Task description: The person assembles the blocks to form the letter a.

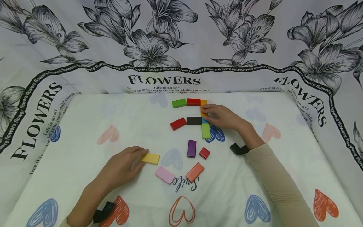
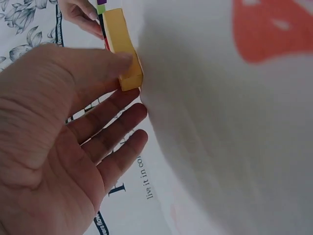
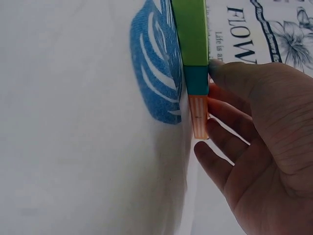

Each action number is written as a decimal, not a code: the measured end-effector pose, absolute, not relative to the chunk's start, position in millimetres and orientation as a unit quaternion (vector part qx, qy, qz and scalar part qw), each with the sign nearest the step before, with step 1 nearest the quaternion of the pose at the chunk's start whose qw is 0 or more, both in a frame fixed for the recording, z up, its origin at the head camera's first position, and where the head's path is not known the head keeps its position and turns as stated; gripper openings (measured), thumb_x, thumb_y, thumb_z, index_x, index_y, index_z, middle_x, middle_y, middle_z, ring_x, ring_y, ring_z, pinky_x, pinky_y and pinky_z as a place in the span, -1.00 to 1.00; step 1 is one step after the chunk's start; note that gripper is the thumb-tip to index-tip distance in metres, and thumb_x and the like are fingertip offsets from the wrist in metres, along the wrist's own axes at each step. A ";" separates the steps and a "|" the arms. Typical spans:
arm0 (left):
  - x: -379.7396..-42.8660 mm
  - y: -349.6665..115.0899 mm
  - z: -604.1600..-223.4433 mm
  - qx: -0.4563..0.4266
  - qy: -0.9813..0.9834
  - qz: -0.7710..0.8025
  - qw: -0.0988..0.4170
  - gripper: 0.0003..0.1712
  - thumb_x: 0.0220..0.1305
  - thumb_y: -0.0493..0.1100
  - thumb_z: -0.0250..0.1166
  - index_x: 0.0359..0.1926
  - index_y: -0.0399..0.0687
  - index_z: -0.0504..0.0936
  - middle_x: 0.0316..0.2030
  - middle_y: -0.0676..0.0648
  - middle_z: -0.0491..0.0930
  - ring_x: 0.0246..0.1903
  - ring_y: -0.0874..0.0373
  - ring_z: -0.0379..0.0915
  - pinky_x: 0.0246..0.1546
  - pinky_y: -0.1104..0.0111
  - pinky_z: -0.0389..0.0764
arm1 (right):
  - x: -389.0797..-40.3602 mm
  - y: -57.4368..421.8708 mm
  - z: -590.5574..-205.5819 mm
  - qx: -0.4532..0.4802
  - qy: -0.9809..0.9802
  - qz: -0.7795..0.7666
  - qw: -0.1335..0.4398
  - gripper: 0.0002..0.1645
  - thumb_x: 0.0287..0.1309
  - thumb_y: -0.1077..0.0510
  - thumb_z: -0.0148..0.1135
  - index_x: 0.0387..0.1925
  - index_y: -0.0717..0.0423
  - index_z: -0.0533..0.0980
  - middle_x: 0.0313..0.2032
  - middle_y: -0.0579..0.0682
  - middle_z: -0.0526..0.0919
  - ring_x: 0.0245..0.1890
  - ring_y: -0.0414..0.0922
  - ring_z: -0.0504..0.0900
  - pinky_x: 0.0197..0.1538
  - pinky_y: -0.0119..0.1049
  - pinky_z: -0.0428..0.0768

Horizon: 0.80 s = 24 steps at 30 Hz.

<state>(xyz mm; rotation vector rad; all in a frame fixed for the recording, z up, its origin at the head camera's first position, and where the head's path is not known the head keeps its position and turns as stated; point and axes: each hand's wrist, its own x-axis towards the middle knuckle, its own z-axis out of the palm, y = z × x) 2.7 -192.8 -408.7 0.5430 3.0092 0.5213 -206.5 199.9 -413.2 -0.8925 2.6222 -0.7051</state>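
My left hand (image 1: 122,165) pinches one end of a yellow block (image 1: 152,159) between thumb and fingers, low over the cloth. In the left wrist view the thumb lies on the yellow block's (image 2: 116,32) face. Farther off, my right hand (image 1: 222,117) touches the outer side of a row of blocks with thumb and fingertips: an orange block (image 1: 204,102), a small blue block (image 1: 204,120) and a light green block (image 1: 205,131). From the row's left side run a red block (image 1: 193,101) and a black block (image 1: 194,120). The fingers partly cover the orange and blue blocks.
A green block (image 1: 179,103) and a tilted red block (image 1: 178,124) end the two branches. Nearer lie loose blocks: purple (image 1: 191,148), small red (image 1: 204,153), coral (image 1: 195,172) and pink (image 1: 165,175). Everything rests on a white printed cloth (image 1: 136,116).
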 end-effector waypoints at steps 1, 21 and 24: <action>2.7 -193.3 -409.3 0.176 0.970 0.165 0.017 -0.54 0.30 -0.18 0.48 0.22 -0.05 0.73 0.13 -0.02 0.73 0.14 0.00 0.69 0.10 0.03 0.76 | -206.5 200.2 -413.2 -0.309 0.909 -0.244 0.140 -0.41 0.48 0.02 0.29 0.43 0.11 0.51 0.54 0.05 0.43 0.64 0.16 0.26 0.65 0.16 0.26; -2.9 -181.6 -399.7 0.158 0.973 0.167 0.006 -0.64 0.16 -0.15 0.57 0.01 -0.05 0.80 -0.20 0.08 0.73 -0.22 0.20 0.63 -0.22 0.24 0.70 | -207.1 199.7 -412.0 -0.307 0.908 -0.248 0.141 -0.40 0.48 0.02 0.29 0.44 0.11 0.50 0.55 0.03 0.43 0.64 0.13 0.26 0.66 0.14 0.25; -7.9 -174.6 -400.0 0.140 0.975 0.175 0.005 -0.64 0.16 -0.12 0.58 0.00 -0.06 0.81 -0.23 0.06 0.74 -0.27 0.21 0.61 -0.26 0.27 0.68 | -206.5 199.9 -412.8 -0.307 0.907 -0.249 0.144 -0.40 0.48 0.02 0.29 0.45 0.11 0.49 0.55 0.04 0.42 0.64 0.14 0.25 0.66 0.14 0.25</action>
